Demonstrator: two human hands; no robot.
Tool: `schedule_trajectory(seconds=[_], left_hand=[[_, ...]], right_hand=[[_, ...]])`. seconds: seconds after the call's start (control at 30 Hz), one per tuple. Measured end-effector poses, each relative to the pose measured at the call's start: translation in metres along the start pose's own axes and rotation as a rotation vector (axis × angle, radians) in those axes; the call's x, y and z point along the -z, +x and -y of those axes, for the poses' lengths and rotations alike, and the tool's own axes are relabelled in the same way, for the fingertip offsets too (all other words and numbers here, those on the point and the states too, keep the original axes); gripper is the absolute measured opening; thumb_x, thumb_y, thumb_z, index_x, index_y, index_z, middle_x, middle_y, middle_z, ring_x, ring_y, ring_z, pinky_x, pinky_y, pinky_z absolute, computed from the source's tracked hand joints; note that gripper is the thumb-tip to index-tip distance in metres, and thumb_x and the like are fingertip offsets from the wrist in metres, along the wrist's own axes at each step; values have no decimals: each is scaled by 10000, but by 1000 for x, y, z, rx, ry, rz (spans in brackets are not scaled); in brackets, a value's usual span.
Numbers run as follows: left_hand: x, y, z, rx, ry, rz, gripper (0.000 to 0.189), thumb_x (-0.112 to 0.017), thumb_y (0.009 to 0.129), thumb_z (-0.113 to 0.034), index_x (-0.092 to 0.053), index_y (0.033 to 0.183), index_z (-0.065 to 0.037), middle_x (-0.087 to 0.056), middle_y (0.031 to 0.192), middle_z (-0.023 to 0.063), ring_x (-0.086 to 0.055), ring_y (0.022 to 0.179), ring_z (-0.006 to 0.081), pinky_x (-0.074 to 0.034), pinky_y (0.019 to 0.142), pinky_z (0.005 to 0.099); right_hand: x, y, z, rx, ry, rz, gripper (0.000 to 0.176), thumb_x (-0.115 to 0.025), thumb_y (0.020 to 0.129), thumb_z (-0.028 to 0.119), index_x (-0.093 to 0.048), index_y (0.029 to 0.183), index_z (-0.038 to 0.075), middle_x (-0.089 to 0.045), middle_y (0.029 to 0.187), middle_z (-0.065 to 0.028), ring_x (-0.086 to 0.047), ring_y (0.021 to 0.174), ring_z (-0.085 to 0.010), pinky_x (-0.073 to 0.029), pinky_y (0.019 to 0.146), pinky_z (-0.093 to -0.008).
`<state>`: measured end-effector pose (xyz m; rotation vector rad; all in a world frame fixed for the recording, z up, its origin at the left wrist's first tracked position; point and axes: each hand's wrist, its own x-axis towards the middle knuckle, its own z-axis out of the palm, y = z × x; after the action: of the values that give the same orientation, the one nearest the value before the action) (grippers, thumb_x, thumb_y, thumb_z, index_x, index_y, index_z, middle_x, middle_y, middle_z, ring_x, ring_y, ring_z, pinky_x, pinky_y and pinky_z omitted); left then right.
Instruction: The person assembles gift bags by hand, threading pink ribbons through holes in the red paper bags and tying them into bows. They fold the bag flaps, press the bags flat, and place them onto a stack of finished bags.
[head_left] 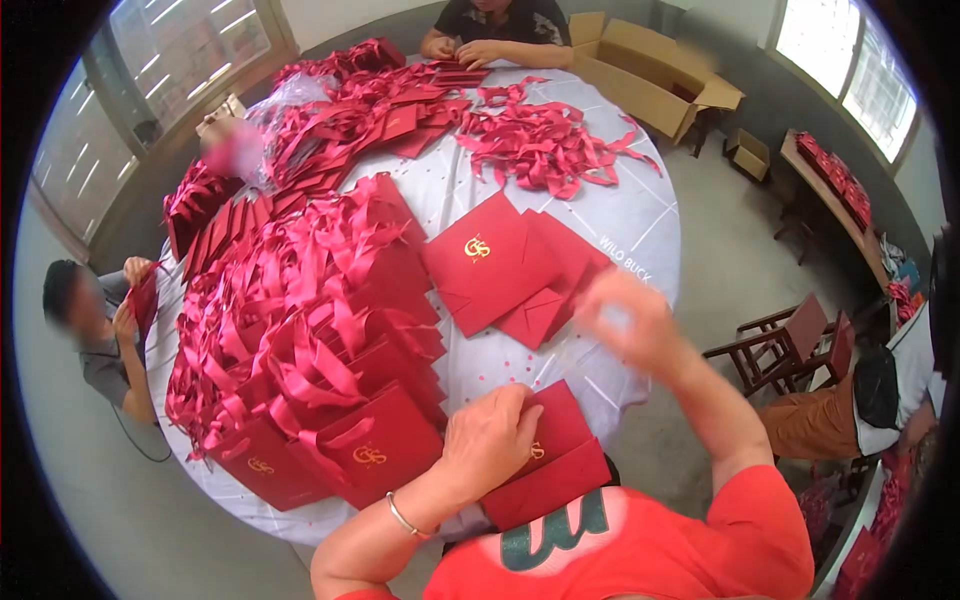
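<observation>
Head: left hand (490, 440) on flat paper bag (562, 440)

Smooth matt paper bag (565, 425), glossy ribbons (555, 145) (satiny cloth, it seems), shiny metal bangle (401, 514)

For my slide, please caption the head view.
Left hand on a red bag, right hand near flat bags on the table.

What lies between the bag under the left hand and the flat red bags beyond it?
In the head view, pale tablecloth dotted with red specks separates the bag under the left hand from the flat bags.
</observation>
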<state>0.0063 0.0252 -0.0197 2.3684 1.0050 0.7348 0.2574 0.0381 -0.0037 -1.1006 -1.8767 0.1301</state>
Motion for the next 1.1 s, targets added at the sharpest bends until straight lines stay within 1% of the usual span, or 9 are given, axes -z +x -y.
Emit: schedule_trajectory(seconds=[0.03, 0.2, 0.43, 0.5, 0.73, 0.87, 0.93, 1.0, 1.1], left_hand=[[0, 0, 1, -10, -3, -1, 178, -697, 848, -162, -611, 945, -40, -679, 805, 173, -670, 734, 366, -537, 617, 434], [5, 1, 1, 81, -60, 45, 189, -694, 857, -172, -611, 972, -47, -694, 806, 165, -679, 719, 365, -539, 606, 436], [3, 2, 7, 85, -13, 63, 211, -705, 849, -194, -612, 979, -55, -674, 742, 173, -667, 668, 371, -531, 570, 454], [3, 1, 10, 72, -19, 28, 213, -701, 852, -205, -609, 971, -55, -660, 711, 173, -658, 644, 375, -527, 556, 459], [5, 1, 16, 51, -38, 46, 211, -682, 867, -216, -589, 961, -52, -637, 668, 186, -649, 623, 386, -522, 552, 478], [6, -1, 16, 27, -65, 11, 222, -684, 865, -217, -576, 968, -53, -634, 659, 185, -649, 624, 389, -523, 553, 482], [7, 0, 14, 7, -72, -11, 224, -684, 865, -217, -574, 972, -53, -634, 657, 184, -649, 624, 390, -523, 554, 484], [5, -1, 15, 14, -52, 3, 226, -688, 862, -222, -579, 967, -54, -632, 653, 185, -646, 619, 392, -523, 555, 486], [7, -3, 9, 21, -33, 23, 219, -686, 865, -223, -587, 964, -56, -631, 650, 178, -648, 621, 383, -522, 556, 483]], right_hand=[[3, 18, -26, -184, -19, -57, 155, -746, 794, 66, -679, 924, 16, -645, 862, -108, -629, 783, -222, -507, 692, -338], [-21, 95, -136, -180, -90, -37, 107, -682, 823, 83, -697, 910, 24, -687, 902, -107, -664, 836, -248, -524, 739, -334], [-104, 197, -182, -137, -113, 250, 203, -695, 795, 181, -734, 932, 37, -708, 857, -165, -702, 845, -298, -542, 763, -406], [-121, 213, -188, -333, -450, 365, 219, -728, 787, 239, -735, 904, 54, -710, 890, -167, -695, 880, -331, -547, 773, -429], [-131, 214, -196, -397, -570, 302, 217, -737, 765, 250, -736, 880, 65, -705, 906, -184, -687, 911, -360, -545, 773, -483], [-77, 209, -146, -140, -252, 141, 179, -709, 784, 152, -727, 907, 22, -707, 847, -161, -689, 744, -288, -546, 683, -401], [-42, 205, -93, -555, 325, 120, 197, -686, 835, 109, -700, 997, -2, -700, 808, -90, -664, 705, -158, -530, 629, -283], [-13, 194, -92, -552, 635, -2, 210, -672, 886, 112, -673, 1062, -3, -685, 818, -47, -632, 720, -75, -500, 612, -193], [20, 177, -65, -358, 954, -129, 228, -603, 950, 48, -632, 1164, -25, -687, 990, -98, -658, 822, -116, -535, 701, -221]])
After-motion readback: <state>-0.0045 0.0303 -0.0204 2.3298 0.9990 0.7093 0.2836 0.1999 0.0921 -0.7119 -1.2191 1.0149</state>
